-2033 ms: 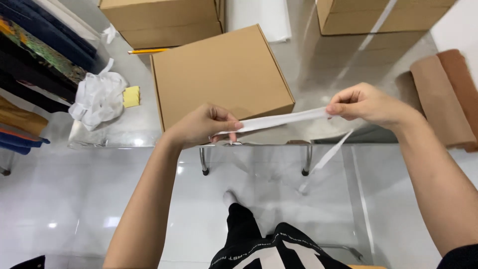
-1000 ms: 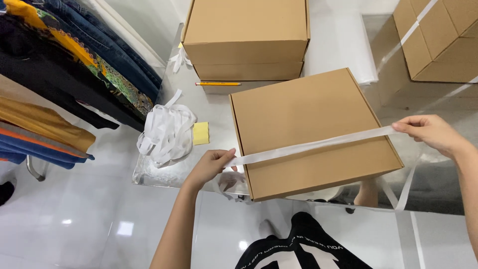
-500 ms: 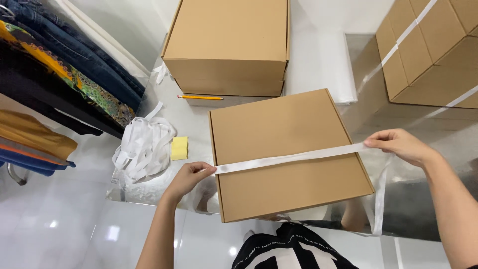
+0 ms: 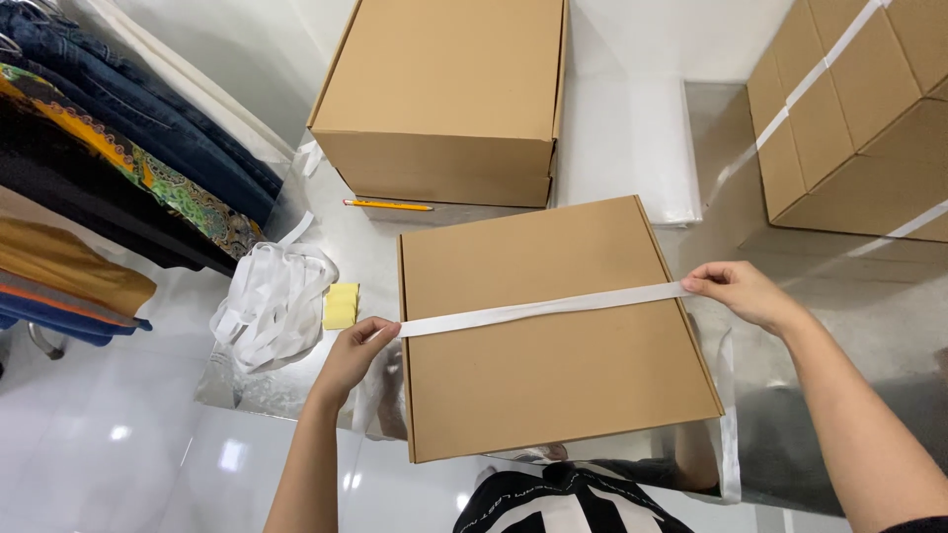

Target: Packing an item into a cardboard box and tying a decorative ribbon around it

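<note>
**White strap drawn flat across the box lid**

My left hand (image 4: 354,357) pinches one end of the white strap (image 4: 538,309) at the left edge of the flat cardboard box (image 4: 553,365); my right hand (image 4: 736,291) pinches the other end at the right edge, fingers closed on it; held from both sides like this, the strap lies taut and level across the middle of the lid, touching the cardboard; a loose tail (image 4: 729,415) hangs down past the right side of the box. The box sits on the shiny table (image 4: 849,296), close to my body, so both edges are within reach; behind it stands a taller box (image 4: 444,99) with a yellow pencil (image 4: 387,205) at its foot; to the left lie a heap of white strapping (image 4: 272,306) and a yellow pad (image 4: 342,306) just beside it; an already strapped carton (image 4: 859,109) stands at the far right; clothes (image 4: 109,188) hang off to the left.
</note>
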